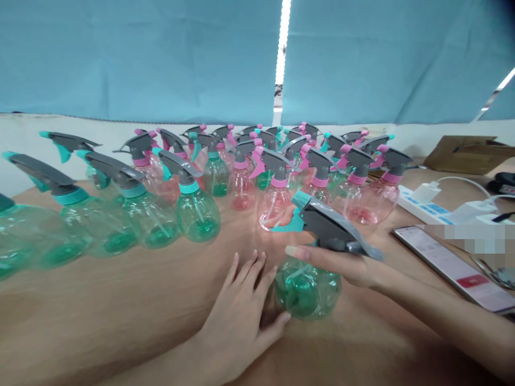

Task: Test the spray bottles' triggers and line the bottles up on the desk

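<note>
My right hand point(341, 262) is closed around the neck of a green spray bottle point(306, 292), just below its grey and turquoise trigger head point(333, 225). The bottle tilts a little, and I cannot tell whether its base touches the table. Beside it, my left hand point(245, 305) is spread over the wooden table point(153, 300) with the fingers apart, its thumb close to the bottle's lower side. Nothing is in that hand. Just beyond stand a pink spray bottle point(276, 206) and a green spray bottle point(198, 214).
Several more green spray bottles point(148, 220) line the left side, with pink ones point(241, 187) grouped behind. On the right lie a phone point(454, 268) and a white power strip point(430, 206) with plugs. A cardboard box point(462, 153) sits farther back, before a blue curtain point(161, 59).
</note>
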The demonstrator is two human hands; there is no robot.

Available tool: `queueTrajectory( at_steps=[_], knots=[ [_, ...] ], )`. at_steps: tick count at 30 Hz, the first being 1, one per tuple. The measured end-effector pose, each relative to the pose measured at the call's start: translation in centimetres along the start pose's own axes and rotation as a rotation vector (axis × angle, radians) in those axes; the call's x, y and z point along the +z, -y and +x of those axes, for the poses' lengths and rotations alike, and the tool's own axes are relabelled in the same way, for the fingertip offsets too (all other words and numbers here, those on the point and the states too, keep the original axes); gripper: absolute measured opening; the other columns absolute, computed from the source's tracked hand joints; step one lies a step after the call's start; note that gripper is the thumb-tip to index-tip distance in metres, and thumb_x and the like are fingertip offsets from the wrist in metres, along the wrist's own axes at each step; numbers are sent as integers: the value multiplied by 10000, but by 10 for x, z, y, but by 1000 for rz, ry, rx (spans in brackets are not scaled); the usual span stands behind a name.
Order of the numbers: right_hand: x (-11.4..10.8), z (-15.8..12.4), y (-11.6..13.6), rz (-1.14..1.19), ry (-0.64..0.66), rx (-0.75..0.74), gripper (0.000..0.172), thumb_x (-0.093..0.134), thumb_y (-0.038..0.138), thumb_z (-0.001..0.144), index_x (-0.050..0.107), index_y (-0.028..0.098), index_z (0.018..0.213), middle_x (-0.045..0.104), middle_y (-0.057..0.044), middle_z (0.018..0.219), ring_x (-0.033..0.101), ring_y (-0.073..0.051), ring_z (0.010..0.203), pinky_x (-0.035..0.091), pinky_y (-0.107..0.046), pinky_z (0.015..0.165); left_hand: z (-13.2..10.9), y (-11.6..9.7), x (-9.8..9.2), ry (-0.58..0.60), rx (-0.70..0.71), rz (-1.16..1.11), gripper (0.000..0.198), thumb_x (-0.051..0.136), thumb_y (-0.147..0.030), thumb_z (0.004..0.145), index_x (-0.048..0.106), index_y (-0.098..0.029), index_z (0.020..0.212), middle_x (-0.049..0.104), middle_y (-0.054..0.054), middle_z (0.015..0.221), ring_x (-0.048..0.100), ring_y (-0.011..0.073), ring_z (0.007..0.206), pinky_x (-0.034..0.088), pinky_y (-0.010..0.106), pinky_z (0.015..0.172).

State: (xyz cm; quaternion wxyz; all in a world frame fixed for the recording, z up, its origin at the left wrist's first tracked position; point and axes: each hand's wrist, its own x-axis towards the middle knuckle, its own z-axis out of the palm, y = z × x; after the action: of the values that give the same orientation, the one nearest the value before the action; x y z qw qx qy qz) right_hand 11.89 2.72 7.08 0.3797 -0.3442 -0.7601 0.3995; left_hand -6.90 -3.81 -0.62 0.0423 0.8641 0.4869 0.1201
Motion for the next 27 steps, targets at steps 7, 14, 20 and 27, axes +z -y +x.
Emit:
queueTrajectory(
  at_steps=[7, 14, 20, 27],
  knots=[
    [-2, -4, -6, 149, 42, -41, 295, 600, 465, 831, 513, 228, 680, 450, 56, 565, 463, -95, 503, 407, -240, 498, -3, -1, -1, -6, -1, 73, 638, 538, -514, 870, 454, -116, 1362, 412, 186, 1443, 356, 362, 1333, 189, 615, 1090],
    [-10, -12, -19, 9, -61, 44, 241, 584, 481, 839, 578, 250, 769, 531, 12, 632, 539, -150, 588, 439, -264, 513, -1, -2, 0, 14, -1, 94, 642, 530, -519, 875, 447, -128, 1377, 366, 190, 1471, 312, 369, 1356, 183, 626, 1085],
    [-8, -13, -15, -10, -58, 16, 244, 572, 505, 842, 617, 270, 795, 561, 7, 615, 560, -165, 578, 461, -276, 514, -2, 0, 1, 22, 9, 104, 644, 529, -524, 876, 457, -121, 1373, 366, 193, 1470, 302, 370, 1360, 207, 617, 1080],
    [-3, -10, -16, -33, -26, -36, 192, 548, 424, 887, 650, 265, 854, 579, 30, 635, 557, -141, 590, 490, -272, 580, -2, -2, 0, 17, 11, 119, 641, 532, -493, 877, 467, -78, 1361, 401, 213, 1443, 336, 367, 1345, 316, 552, 1060]
  ],
)
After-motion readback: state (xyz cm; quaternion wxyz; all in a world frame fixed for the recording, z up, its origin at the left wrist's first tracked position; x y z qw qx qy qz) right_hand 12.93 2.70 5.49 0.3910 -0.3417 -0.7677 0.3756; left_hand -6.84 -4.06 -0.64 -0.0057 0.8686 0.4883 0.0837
